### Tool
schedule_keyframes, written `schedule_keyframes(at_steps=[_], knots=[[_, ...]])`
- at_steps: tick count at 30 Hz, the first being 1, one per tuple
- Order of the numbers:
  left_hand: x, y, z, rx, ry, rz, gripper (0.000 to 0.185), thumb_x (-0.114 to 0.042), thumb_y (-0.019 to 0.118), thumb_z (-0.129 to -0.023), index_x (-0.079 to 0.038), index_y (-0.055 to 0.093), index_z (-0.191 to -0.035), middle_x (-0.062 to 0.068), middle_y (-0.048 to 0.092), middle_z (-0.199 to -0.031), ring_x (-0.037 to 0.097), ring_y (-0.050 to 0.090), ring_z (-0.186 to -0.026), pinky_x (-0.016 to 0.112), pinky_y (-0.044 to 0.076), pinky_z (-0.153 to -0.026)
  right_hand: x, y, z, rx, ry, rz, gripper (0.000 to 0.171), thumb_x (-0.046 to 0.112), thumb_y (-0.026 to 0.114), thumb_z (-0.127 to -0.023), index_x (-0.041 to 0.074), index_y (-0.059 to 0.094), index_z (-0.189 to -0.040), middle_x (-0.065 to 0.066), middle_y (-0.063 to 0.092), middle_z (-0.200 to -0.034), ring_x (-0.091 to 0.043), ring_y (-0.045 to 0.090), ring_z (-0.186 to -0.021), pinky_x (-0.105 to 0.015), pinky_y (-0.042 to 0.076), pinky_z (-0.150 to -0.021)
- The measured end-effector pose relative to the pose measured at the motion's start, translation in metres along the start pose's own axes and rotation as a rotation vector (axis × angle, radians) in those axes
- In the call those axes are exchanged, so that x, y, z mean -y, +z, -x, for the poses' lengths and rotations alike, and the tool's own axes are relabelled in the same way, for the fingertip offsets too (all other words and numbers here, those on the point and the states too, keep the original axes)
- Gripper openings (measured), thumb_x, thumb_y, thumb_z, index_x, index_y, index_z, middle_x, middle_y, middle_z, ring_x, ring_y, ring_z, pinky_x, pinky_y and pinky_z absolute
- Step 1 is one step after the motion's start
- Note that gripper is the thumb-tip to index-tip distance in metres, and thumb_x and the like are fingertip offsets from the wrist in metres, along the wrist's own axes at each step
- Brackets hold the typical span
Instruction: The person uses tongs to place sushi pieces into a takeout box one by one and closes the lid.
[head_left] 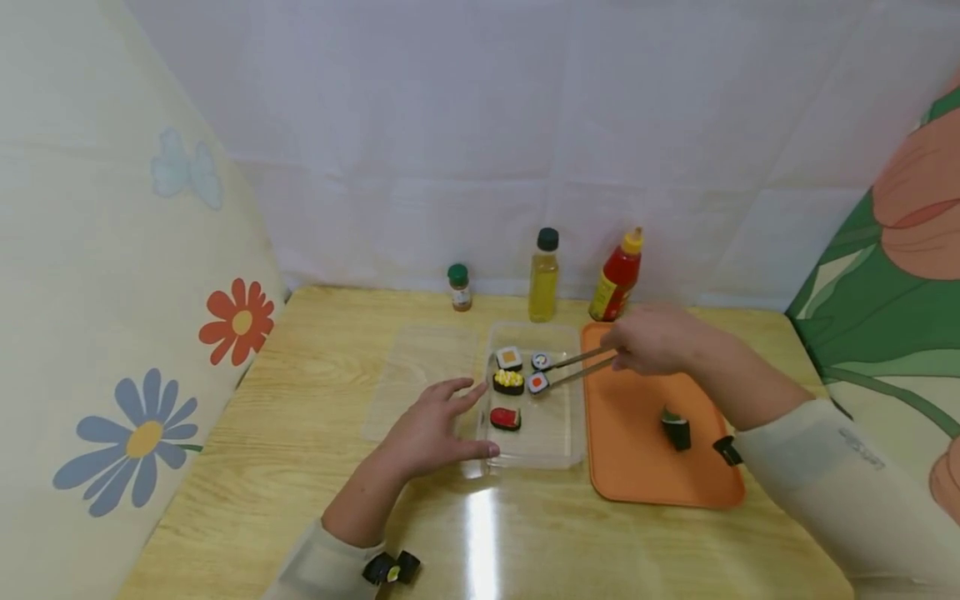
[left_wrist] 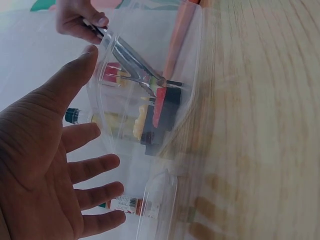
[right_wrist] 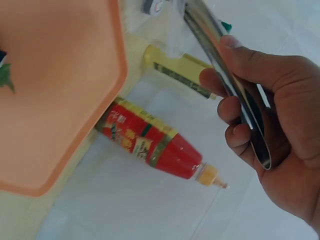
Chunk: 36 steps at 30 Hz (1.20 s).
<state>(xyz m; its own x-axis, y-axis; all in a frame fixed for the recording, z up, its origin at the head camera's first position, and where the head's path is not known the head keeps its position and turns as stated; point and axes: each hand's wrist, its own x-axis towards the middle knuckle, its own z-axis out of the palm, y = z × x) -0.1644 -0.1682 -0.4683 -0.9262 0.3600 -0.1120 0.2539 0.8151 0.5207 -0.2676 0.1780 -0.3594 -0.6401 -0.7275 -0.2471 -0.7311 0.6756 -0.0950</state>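
My right hand (head_left: 652, 340) grips metal tongs (right_wrist: 220, 60), their two arms reaching left over the clear plastic container (head_left: 536, 461). One tip is right at the roll with a red centre (head_left: 537, 382); the other is close by a small white roll (head_left: 541, 361) behind it. Also inside the container are a white piece with an orange centre (head_left: 508, 359), a yellow-topped sushi (head_left: 508, 382) and a red-topped sushi (head_left: 506, 418). My left hand (head_left: 427, 429) is spread, fingers apart, at the container's left wall, holding nothing.
On the right, an orange tray (head_left: 660, 487) bears a dark, green-topped sushi piece (head_left: 677, 430). A clear lid (head_left: 390, 392) lies left of the container. Along the back stand a green-capped jar (head_left: 461, 292), an oil bottle (head_left: 543, 283) and a red sauce bottle (head_left: 617, 279).
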Motion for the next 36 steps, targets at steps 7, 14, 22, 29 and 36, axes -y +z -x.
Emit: schedule_keyframes(at_steps=[7,14,22,29,36], knots=[[-0.002,0.001,-0.001,0.006,0.006,0.01,0.099,-0.068,0.081,-0.078,-0.024,0.045,-0.159,0.011,0.037,-0.164,0.04,0.033,-0.149,0.063,0.04,-0.11,0.011,-0.006,-0.003,0.075,0.069,0.063,0.019,0.028,0.081,-0.092,0.02,0.08,-0.109,0.006,0.072,-0.092,-0.019,0.067,-0.088,-0.043,0.057,-0.079],[-0.003,0.0,-0.001,0.01,-0.005,0.004,0.099,-0.069,0.081,-0.078,-0.026,0.044,-0.16,0.009,0.037,-0.164,0.039,0.033,-0.149,0.063,0.041,-0.11,0.012,-0.005,-0.001,0.059,0.09,0.074,0.024,0.028,0.081,-0.092,0.017,0.079,-0.113,0.002,0.074,-0.097,-0.023,0.068,-0.093,-0.046,0.057,-0.084],[-0.003,0.0,0.0,0.019,-0.015,0.005,0.1,-0.069,0.081,-0.077,-0.027,0.043,-0.16,0.009,0.037,-0.164,0.039,0.033,-0.149,0.063,0.04,-0.11,0.005,-0.002,0.009,0.005,0.027,0.054,0.02,0.028,0.081,-0.092,0.016,0.078,-0.108,0.005,0.069,-0.086,-0.016,0.064,-0.078,-0.041,0.056,-0.074],[-0.001,-0.001,0.001,0.019,-0.015,0.011,0.1,-0.072,0.079,-0.078,-0.028,0.042,-0.16,0.008,0.036,-0.165,0.039,0.033,-0.15,0.063,0.039,-0.111,-0.003,0.001,0.021,-0.032,0.003,-0.015,0.03,0.027,0.079,-0.095,0.012,0.077,-0.121,-0.001,0.077,-0.101,-0.019,0.071,-0.086,-0.045,0.058,-0.081],[0.001,-0.001,0.0,0.024,-0.015,0.017,0.101,-0.073,0.077,-0.078,-0.028,0.041,-0.161,0.008,0.036,-0.165,0.039,0.033,-0.15,0.064,0.039,-0.111,-0.005,0.006,0.033,-0.072,0.035,-0.036,0.035,0.03,0.078,-0.096,0.012,0.075,-0.126,-0.001,0.077,-0.101,-0.019,0.071,-0.087,-0.046,0.058,-0.082]])
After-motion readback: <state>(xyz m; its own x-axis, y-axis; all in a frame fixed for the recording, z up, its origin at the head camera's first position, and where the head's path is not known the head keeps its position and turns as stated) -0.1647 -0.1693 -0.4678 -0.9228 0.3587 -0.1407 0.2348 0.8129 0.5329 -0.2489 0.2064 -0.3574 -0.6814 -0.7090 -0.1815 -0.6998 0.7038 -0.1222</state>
